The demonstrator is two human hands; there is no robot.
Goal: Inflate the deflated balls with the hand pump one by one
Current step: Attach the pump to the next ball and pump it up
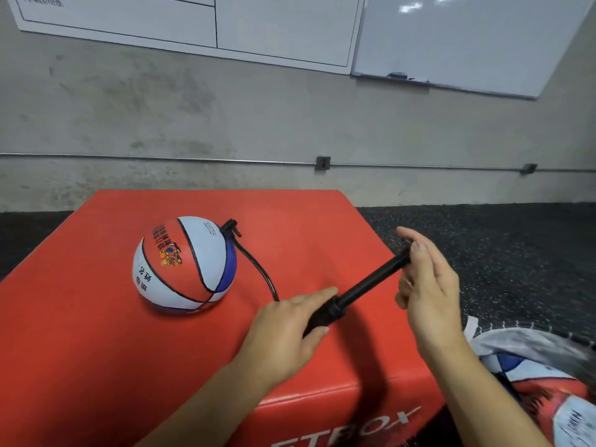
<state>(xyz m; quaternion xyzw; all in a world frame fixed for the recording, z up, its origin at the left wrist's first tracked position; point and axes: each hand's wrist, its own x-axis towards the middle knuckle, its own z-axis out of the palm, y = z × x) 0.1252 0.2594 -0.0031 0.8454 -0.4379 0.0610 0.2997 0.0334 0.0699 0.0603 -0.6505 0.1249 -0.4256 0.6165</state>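
On the red box [96,317] sits the ball [185,264], hose [258,269] plugged into its valve. Left hand [290,330] grips the pump [354,291] barrel; right hand [425,279] holds the handle end, fingers fairly straight. Ball looks soft, light, likely to roll. Pump is rigid: hold barrel firmly, stroke straight, keep hose slack. More balls in bag [541,375] at right.

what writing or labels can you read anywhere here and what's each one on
"ETBOX", cut off at the frame's lower edge: white letters on the front of the red box.
Chinese characters on the basketball: not readable to me.
Small black print on the same ball's white panel: too small.
Print on the deflated ball at lower right: blurred.
Characters on the wall poster: cut off, unreadable.
Whiteboard: no writing visible.
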